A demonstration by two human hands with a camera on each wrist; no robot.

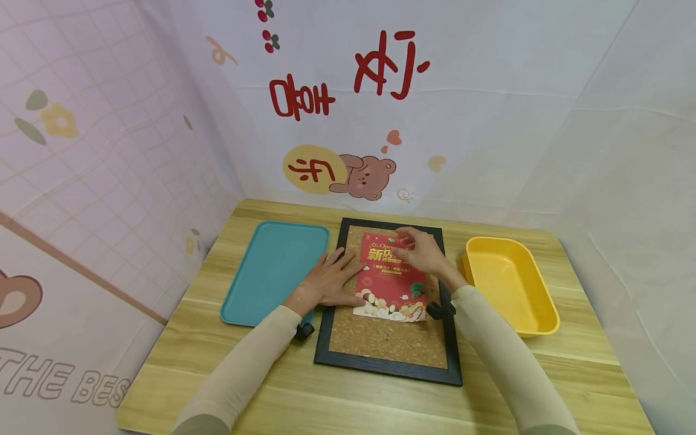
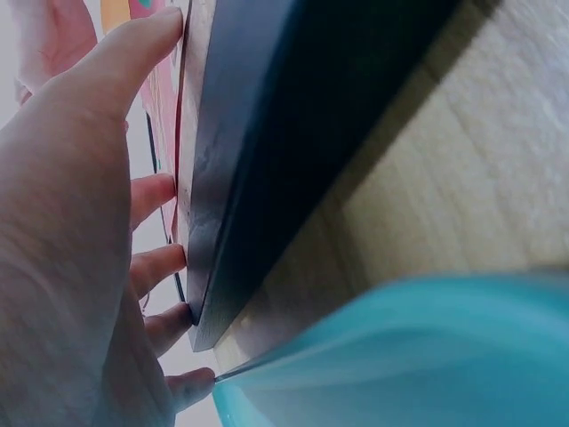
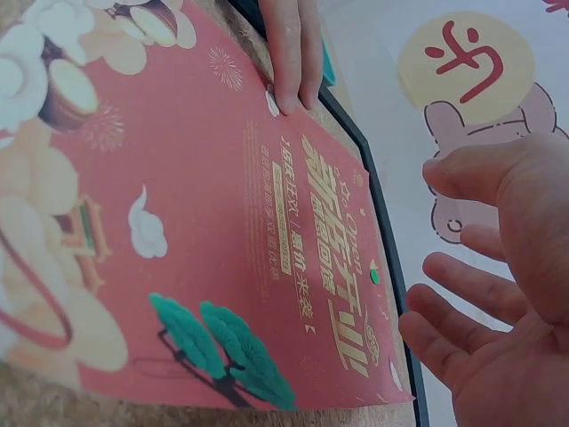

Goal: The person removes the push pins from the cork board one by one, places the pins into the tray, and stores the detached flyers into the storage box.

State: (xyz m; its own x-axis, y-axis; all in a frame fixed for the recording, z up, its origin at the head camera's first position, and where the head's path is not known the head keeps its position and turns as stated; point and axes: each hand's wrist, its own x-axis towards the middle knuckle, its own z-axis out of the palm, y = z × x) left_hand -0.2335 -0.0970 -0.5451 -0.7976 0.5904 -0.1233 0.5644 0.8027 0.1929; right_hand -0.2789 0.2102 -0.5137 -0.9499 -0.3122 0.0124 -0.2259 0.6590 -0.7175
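Note:
A red flyer [image 1: 388, 279] with gold lettering and printed coins lies on a cork board [image 1: 380, 344] in a black frame. My left hand [image 1: 328, 281] has its fingers spread, and its fingertips touch the flyer's left side; the left wrist view shows the fingers [image 2: 158, 267] reaching across the frame's edge. Over the flyer's upper right part is my right hand [image 1: 424, 251]. Seen from the right wrist, its fingers [image 3: 453, 285] are loosely bent with nothing between them. A small green spot [image 3: 374, 277] shows near the flyer's top edge. The flyer's upper right corner is partly hidden in the head view.
Left of the board, a blue tray [image 1: 274, 269] lies on the wooden table [image 1: 272, 393], close to my left forearm. A deep yellow tray [image 1: 508, 287] stands on the right, beside my right forearm. Printed cloth walls [image 1: 478, 109] rise behind the table and at its sides.

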